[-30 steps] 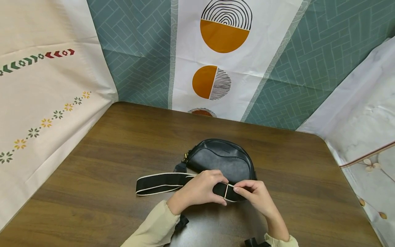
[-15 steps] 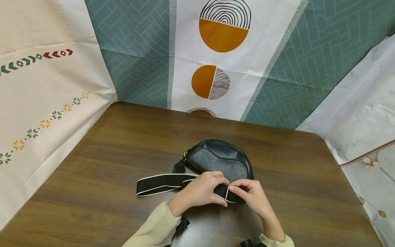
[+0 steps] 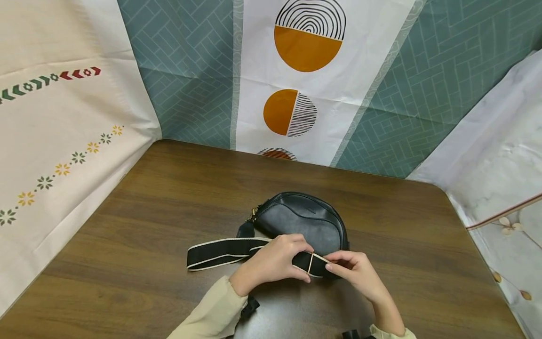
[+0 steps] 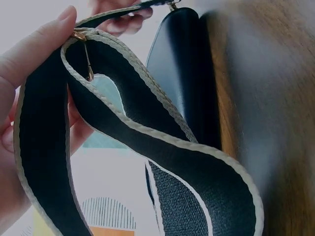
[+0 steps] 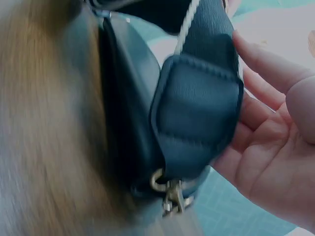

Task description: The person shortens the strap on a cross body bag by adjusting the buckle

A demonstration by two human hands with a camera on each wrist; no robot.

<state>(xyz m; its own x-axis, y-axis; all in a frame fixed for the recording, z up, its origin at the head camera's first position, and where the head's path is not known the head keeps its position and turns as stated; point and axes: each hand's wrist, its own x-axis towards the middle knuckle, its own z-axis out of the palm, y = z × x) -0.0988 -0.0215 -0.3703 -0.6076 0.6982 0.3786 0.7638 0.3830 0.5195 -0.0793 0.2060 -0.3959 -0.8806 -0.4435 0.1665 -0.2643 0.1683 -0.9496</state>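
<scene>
A black handbag [image 3: 315, 226] with a curved top lies on the table. Its black shoulder strap [image 3: 211, 253] has cream edging and loops out to the left. My left hand [image 3: 273, 261] grips the strap at a thin gold slider buckle [image 3: 311, 263], thumb below and fingers above. Just right of the buckle, my right hand [image 3: 360, 273] pinches the strap's edge between thumb and fingers. In the right wrist view, a stitched leather strap end [image 5: 197, 103] hangs beside that hand, with a gold snap hook [image 5: 173, 196] below it. The left wrist view shows the strap doubled through the slider.
A dark leather tassel [image 3: 245, 229] hangs from gold hardware at the bag's left end. The brown wooden table [image 3: 139, 226] extends on both sides. Patterned cloths [image 3: 190, 70] hang behind it and at its sides.
My right hand slid left along the strap to the buckle, then came back right, now slightly farther than at first. The left hand stays nearly still. The bag shifted slightly left.
</scene>
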